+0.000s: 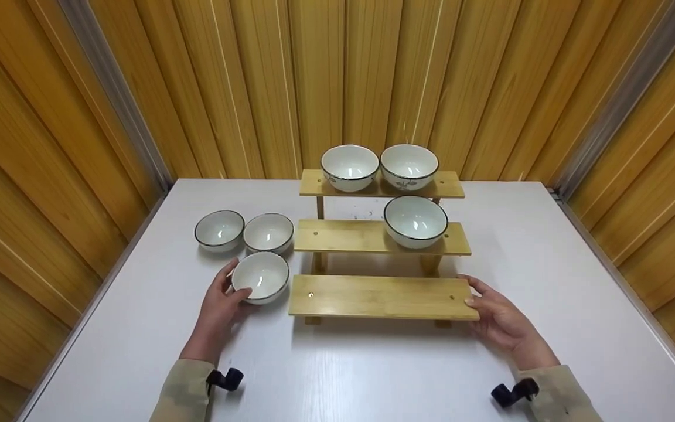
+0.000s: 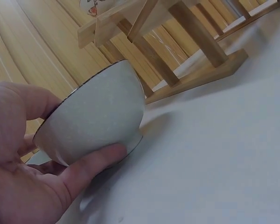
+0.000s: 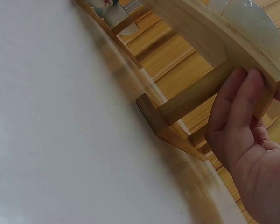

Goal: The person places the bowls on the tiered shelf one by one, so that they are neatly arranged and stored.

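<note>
Head cam: high, looking fwd/down over white table (image 1: 372,375). Wrist cams: close, low, near table level; all share stepped bamboo rack (image 1: 378,296).

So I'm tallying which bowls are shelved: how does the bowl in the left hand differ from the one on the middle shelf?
The held bowl sits on the white table, left of the rack; the middle-shelf bowl stands on the bamboo rack. The left hand grips the held bowl, while nothing touches the middle-shelf bowl. The held bowl looks smaller. Both are white, dark-rimmed, upright and empty.
</note>
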`<state>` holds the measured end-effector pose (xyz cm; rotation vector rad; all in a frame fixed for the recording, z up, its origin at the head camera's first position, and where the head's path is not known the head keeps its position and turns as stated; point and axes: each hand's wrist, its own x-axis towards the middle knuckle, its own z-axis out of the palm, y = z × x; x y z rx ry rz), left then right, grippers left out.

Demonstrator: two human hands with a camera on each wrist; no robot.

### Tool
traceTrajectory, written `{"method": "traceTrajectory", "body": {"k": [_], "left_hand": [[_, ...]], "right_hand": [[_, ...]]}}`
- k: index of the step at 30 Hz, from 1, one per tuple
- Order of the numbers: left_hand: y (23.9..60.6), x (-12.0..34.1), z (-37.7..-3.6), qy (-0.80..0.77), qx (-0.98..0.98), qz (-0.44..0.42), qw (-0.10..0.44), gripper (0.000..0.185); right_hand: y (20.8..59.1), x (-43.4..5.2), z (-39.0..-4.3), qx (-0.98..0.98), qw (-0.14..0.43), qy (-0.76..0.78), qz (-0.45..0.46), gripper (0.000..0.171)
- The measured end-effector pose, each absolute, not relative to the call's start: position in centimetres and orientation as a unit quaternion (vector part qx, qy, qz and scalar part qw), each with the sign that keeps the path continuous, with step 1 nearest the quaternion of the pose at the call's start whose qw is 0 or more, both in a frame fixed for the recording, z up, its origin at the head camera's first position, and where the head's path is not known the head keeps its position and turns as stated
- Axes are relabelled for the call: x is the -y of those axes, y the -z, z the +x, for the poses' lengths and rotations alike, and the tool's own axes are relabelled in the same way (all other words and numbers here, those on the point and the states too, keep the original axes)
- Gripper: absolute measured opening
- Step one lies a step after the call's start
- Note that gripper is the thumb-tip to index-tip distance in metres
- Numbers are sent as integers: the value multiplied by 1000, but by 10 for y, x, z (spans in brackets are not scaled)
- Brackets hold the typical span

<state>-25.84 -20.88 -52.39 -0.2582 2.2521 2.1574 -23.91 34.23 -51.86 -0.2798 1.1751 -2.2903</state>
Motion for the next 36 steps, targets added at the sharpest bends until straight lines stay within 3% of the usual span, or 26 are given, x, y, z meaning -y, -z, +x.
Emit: {"method": "traceTrajectory", "body": {"k": [11, 23, 36], "left_hand": [[516, 213, -256, -707, -700, -96, 4, 75], [470, 225, -244, -728, -682, -69, -6, 77], [422, 188, -252, -728, -685, -41, 10, 75]], "right_hand": [[518, -342, -239, -451, 268, 845, -100, 50], [518, -342, -241, -455, 272, 841, -111, 52], [518, -341, -240, -456, 272, 841, -108, 51]]}}
